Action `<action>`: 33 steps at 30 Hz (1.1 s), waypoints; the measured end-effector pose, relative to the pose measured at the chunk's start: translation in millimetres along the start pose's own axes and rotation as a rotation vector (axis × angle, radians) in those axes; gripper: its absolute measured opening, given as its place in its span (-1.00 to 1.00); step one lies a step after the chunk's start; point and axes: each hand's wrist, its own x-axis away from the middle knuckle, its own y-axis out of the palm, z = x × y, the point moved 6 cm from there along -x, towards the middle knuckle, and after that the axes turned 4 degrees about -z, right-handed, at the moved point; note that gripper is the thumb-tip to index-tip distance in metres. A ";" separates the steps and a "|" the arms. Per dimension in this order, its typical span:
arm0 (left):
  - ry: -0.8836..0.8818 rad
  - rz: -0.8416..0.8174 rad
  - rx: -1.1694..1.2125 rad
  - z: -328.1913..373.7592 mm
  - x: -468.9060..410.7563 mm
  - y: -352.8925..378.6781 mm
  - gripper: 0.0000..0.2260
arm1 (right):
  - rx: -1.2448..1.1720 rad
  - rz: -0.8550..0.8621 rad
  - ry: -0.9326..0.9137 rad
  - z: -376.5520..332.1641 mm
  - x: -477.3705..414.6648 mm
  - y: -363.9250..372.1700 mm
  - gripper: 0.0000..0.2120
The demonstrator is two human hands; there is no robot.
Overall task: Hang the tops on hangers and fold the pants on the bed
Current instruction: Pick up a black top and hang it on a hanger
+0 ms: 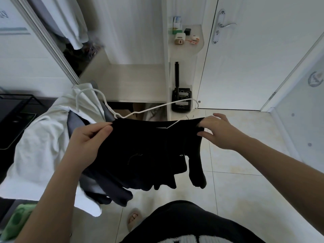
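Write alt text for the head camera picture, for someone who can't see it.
The left hand and right hand hold a black top stretched between them, a white hanger partly slipped into its neck. A pile of pale clothes lies to the left, a white wardrobe behind.

Two bare forearms reach forward, the left rising from the lower left and the right coming in from the right edge. The left grip (pixel 88 140) is turned with its palm inward. Its thumb and forefinger pinch one upper corner of the black top (pixel 149 155), and the other fingers are curled beneath. The right grip (pixel 218 131) lies back-up, fingers hooked over the opposite upper edge, thumb pressing from below. The two wrists sit roughly level and well apart.
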 end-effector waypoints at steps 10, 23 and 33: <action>-0.027 -0.181 -0.219 -3.0 -6.2 20.7 -0.54 | -0.179 0.048 -0.017 2.2 -6.2 -24.5 -0.92; 0.118 -0.252 -0.272 21.8 -32.8 73.8 -0.87 | -0.666 0.099 -0.083 -121.0 -25.7 -47.1 -0.78; 0.060 -0.004 -0.129 -10.2 -34.7 16.1 -0.61 | -0.761 0.073 0.053 -75.4 -5.4 -63.6 -0.83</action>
